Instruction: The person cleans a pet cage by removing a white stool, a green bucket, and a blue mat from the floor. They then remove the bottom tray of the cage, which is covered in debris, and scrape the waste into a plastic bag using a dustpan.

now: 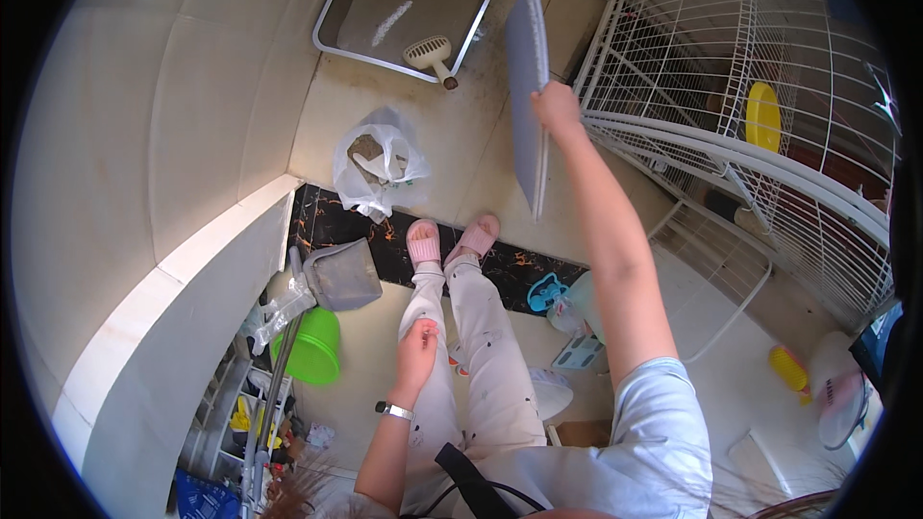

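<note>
My right hand grips a flat grey-blue folded mat by its edge and holds it upright off the tiled floor, beside the wire cage. In front of my thigh hangs my left hand, its fingers curled in with nothing visible in them. A shallow tray with a pale rim lies at the top of the view, and a slotted litter scoop rests on its near corner. Below the tray, an open plastic bag holds grey-brown granular material.
A black marbled threshold strip runs beneath my pink slippers. Left of my legs stand a grey dustpan and a green basket. A wire panel leans near the cage, and a yellow dish is inside it.
</note>
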### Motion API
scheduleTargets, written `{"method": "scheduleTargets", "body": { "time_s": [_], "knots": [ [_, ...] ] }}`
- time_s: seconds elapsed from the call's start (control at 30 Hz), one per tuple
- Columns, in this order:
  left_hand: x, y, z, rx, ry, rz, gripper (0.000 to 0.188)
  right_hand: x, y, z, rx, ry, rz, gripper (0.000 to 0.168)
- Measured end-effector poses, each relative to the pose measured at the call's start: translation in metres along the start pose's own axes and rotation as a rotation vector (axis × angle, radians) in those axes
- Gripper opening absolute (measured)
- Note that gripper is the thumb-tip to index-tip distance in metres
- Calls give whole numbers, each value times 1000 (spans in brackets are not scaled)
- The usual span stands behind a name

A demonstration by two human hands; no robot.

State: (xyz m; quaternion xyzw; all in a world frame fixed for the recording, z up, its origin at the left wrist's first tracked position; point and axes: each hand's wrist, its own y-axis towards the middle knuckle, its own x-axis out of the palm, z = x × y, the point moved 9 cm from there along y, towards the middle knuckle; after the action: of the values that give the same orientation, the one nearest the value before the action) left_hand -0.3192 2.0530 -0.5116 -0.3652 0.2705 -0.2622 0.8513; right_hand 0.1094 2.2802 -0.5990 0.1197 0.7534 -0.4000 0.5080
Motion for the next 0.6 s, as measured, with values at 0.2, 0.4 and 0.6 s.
{"method": "scheduleTargets", "body": {
  "time_s": [0.2, 0.4, 0.6],
  "knots": [
    [6, -6, 14, -21, -32, -28, 15, -42, -63, 44, -160, 112, 312, 21],
    [23, -8, 23, -21, 65, -125, 15, -13, -182, 86, 4, 409, 343, 18],
    [22, -5, 19, 38, 78, -114, 15, 49, -224, 125, 152, 466, 453, 44]
  ]
}}
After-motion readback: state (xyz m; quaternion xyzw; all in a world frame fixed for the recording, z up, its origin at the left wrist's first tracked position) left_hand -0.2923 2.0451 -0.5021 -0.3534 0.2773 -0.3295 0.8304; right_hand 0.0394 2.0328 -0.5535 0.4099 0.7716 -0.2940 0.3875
